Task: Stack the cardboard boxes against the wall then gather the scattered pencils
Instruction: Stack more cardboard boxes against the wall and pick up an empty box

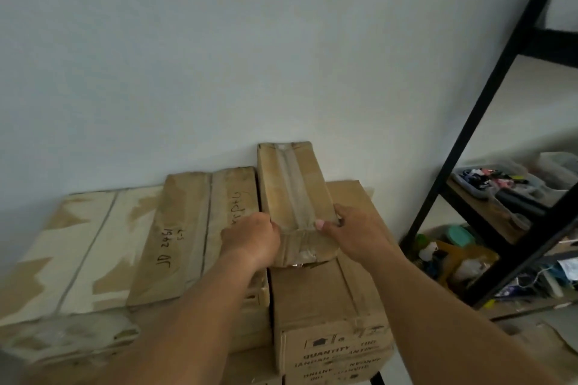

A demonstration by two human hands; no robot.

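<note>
- Small taped cardboard box (295, 194) lies on top of a larger printed carton (328, 297), its far end touching the pale wall (250, 56).
- Left hand (250, 237) grips the small box's near left corner, fingers curled around its side.
- Right hand (353, 228) clamps the near right corner, thumb pressed on the top face beside the clear tape strip.
- Just left of it lies a flat carton with handwriting (194, 237), resting on other boxes.
- Further left sits a wide carton with torn whitish paper (72, 253) on its top.
- All these boxes stand against the wall.
- A black metal shelf rack (488, 122) stands to the right, holding plastic bins (488, 181) and mixed clutter, blurred.
- No pencil can be made out among that clutter.
</note>
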